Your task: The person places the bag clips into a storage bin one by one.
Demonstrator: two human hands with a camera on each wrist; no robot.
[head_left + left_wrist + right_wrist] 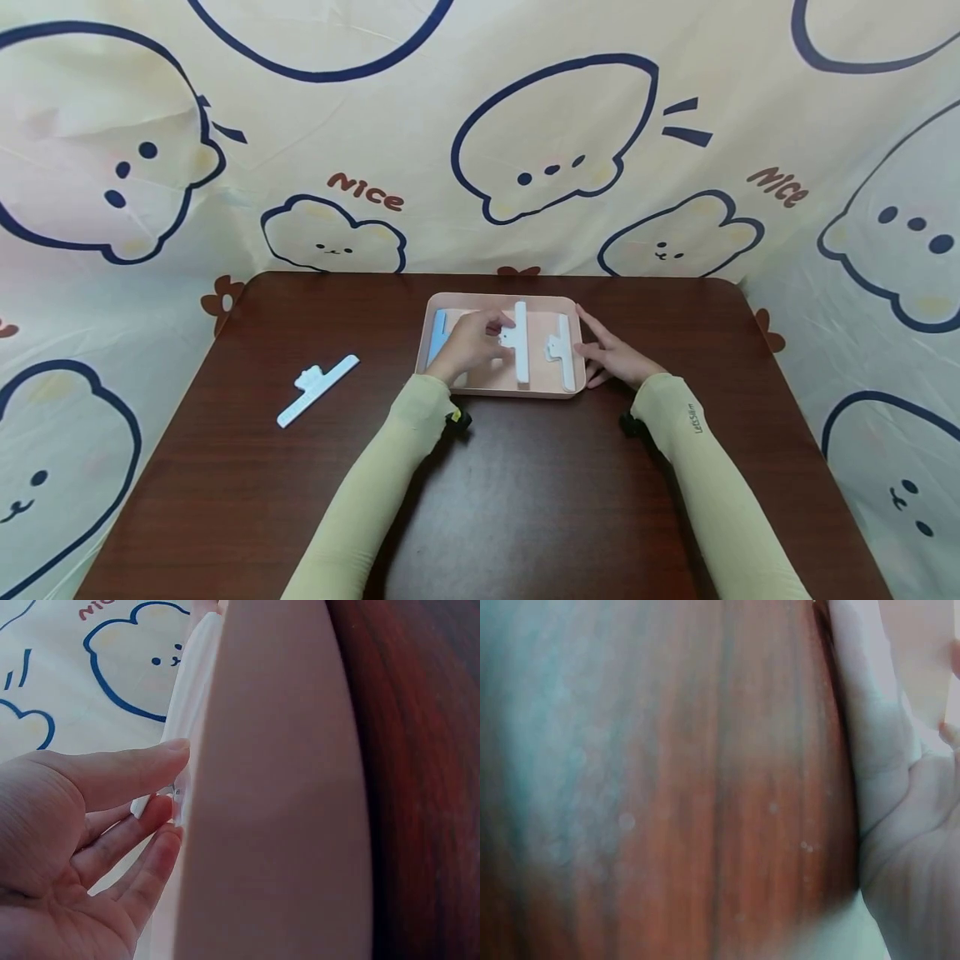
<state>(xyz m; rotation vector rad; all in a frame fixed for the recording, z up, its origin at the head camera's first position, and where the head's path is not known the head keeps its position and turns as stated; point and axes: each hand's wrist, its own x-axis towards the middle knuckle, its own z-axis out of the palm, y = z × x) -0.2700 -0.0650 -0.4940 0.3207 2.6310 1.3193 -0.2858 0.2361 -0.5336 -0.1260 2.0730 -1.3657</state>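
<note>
The left hand's (472, 342) grip is nearly closed, thumb and fingertips pinching a white bag clip (521, 343); the clip's long bar lies at the grip's three o'clock, over the pink tray (543, 321). The right hand (621, 360), index finger outstretched, rests against the tray's three o'clock wall. Forearms reach in from seven and five o'clock.

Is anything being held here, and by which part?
The left hand pinches the middle white clip by its short tab; the right hand just touches the right side of the tray.
</note>
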